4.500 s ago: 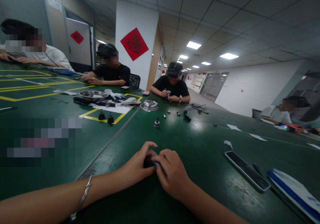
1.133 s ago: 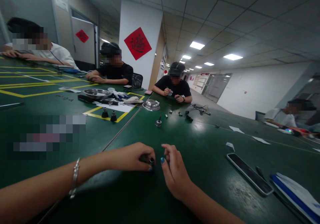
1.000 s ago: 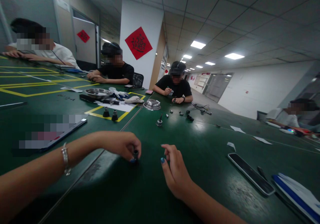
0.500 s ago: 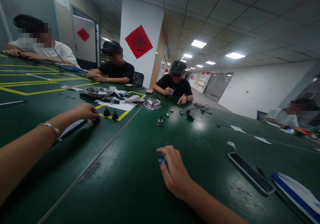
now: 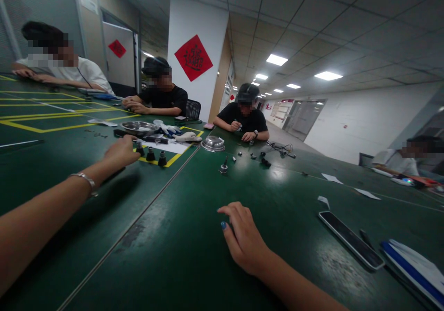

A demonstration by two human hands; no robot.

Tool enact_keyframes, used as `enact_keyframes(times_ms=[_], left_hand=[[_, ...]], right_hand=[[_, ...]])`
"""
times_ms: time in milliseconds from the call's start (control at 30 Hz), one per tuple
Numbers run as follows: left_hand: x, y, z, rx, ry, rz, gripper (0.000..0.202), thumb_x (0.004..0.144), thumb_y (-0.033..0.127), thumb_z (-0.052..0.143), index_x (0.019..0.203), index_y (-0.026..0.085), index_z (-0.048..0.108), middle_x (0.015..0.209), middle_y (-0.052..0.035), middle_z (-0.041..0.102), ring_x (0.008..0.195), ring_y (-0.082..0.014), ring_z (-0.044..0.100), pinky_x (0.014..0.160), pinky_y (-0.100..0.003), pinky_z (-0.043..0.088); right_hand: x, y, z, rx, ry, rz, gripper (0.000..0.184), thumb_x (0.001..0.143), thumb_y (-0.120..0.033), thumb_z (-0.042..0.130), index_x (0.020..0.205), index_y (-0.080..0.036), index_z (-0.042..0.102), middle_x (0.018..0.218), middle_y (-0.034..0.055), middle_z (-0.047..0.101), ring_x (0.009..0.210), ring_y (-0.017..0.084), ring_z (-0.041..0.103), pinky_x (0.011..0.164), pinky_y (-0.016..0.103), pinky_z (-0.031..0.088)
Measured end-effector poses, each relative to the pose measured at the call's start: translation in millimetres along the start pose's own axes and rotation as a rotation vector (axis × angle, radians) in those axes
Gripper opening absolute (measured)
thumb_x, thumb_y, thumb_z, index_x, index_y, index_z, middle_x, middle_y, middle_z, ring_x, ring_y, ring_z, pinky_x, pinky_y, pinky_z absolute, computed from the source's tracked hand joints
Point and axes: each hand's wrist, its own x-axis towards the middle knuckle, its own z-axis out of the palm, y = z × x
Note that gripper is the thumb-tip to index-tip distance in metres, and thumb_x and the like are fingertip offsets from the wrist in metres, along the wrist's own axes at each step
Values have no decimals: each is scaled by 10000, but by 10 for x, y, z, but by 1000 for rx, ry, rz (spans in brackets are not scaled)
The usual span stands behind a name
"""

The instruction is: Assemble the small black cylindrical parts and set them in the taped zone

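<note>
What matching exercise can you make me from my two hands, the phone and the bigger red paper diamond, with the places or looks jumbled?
Things
1. left hand
2. right hand
3. phone
4. bigger red paper diamond

Places or looks
A. on the white pillar
B. dark face, pale rim
C. at the leftmost of three black cone-shaped parts
D. blue thumbnail showing

Right pairs: 1-C, 2-D, 3-B, 4-A

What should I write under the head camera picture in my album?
Three black cone-shaped parts in a row, left hand at the leftmost, right hand partly open.
</note>
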Motion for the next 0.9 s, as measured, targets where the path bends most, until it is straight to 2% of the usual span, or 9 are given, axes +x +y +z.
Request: enact_keyframes(times_ms=[100,167,267,333,467,567,667,767,900], left_hand=[[-90,178,77,58,26,103,502,823,202,503,1272,18,374,1294,-190,444,1192,-319,388,1019,-416,275],[-146,290,184,74,13,162,495,845,217,477,1291,31,372,1321,-184,424,1224,-319,362,1044,-408,244],[-199,383,375,73,-18,192,557,868,242,458,1350,18,290,1385,-193,368,1284,-317,302,1075,-393,194],[-203,397,480,54,-52,177,588,887,243,432,1369,-19,221,1408,-217,338,1296,-308,304,1072,-368,208],[-163,394,581,-10,-131,93,577,930,251,336,1349,-98,149,1319,-269,430,1185,-307,455,964,-353,352],[-136,404,602,-47,-162,103,457,933,236,317,1288,-51,287,1275,-232,480,1144,-279,484,938,-332,369],[-129,411,626,-63,-182,141,310,916,197,328,1126,-1,443,1210,-202,519,1136,-268,468,954,-323,344],[-136,398,665,-76,-190,152,281,927,201,291,1097,21,424,1143,-178,537,1080,-246,488,916,-303,362],[-154,374,703,-89,-222,150,286,951,234,210,1085,56,389,959,-112,572,872,-208,549,770,-283,407]], right_hand=[[-2,-8,-2,-5,-4,-6,321,873,-139,405,1186,-183,460,1060,84,488,959,211,457,840,359,374],[1,-11,-3,-15,-9,-13,327,864,-135,410,1182,-187,466,1052,82,491,953,210,461,835,358,375],[7,-18,-11,-28,-18,-25,318,855,-133,416,1161,-186,484,1039,80,496,938,207,467,829,354,375],[10,-24,-18,-31,-28,-32,312,853,-133,421,1151,-183,494,1034,79,496,935,205,467,827,351,373],[15,-26,-25,-1,-59,-32,303,859,-130,426,1145,-195,505,1041,69,485,951,198,460,833,344,368],[19,-20,-20,19,-67,-15,294,859,-126,435,1133,-199,514,1040,62,476,946,194,457,825,339,372],[21,-14,-11,15,-73,1,287,861,-132,440,1128,-204,520,1047,61,468,939,196,451,809,336,379],[21,-12,-7,-5,-89,-12,283,858,-134,442,1119,-205,527,1037,61,464,927,198,450,800,338,382],[13,-15,-5,-26,-92,-46,287,850,-124,441,1114,-194,530,1031,63,462,925,198,448,812,344,373]])
